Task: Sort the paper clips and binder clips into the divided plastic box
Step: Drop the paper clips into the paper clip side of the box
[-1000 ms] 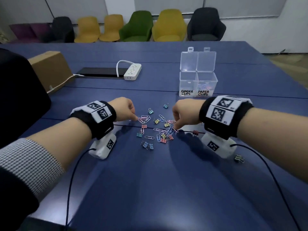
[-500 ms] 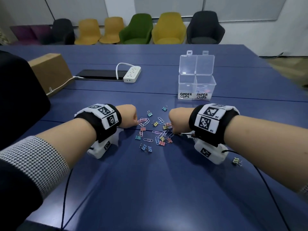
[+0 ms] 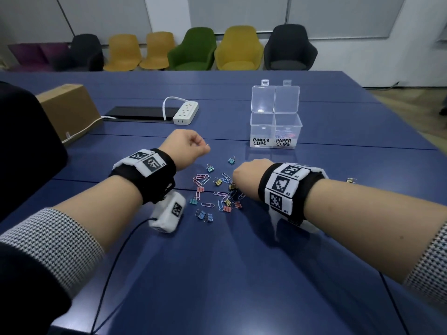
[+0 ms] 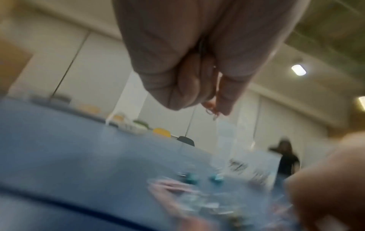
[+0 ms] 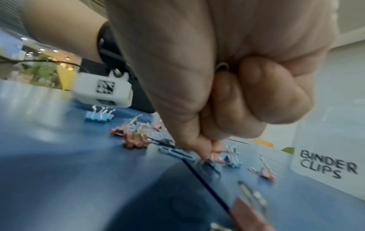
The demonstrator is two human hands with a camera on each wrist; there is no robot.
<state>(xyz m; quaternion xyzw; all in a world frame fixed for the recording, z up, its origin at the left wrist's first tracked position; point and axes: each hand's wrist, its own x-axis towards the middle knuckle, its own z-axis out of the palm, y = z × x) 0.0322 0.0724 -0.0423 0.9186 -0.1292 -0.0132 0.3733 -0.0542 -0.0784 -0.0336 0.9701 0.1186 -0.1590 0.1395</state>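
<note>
While the left hand (image 3: 187,147) pinches a pink paper clip (image 4: 212,107) between thumb and fingertip, it has lifted clear of the pile (image 3: 215,189) and now hangs nearer the divided box (image 3: 275,128), so a drop into the PAPER CLIPS cell looks next. Its partner, the right hand (image 3: 249,176), stays low in the pile, fingertips closing on a clip I cannot identify. I count roughly ten binder clips and ten paper clips loose, plus one stray binder clip (image 3: 351,180) far right.
</note>
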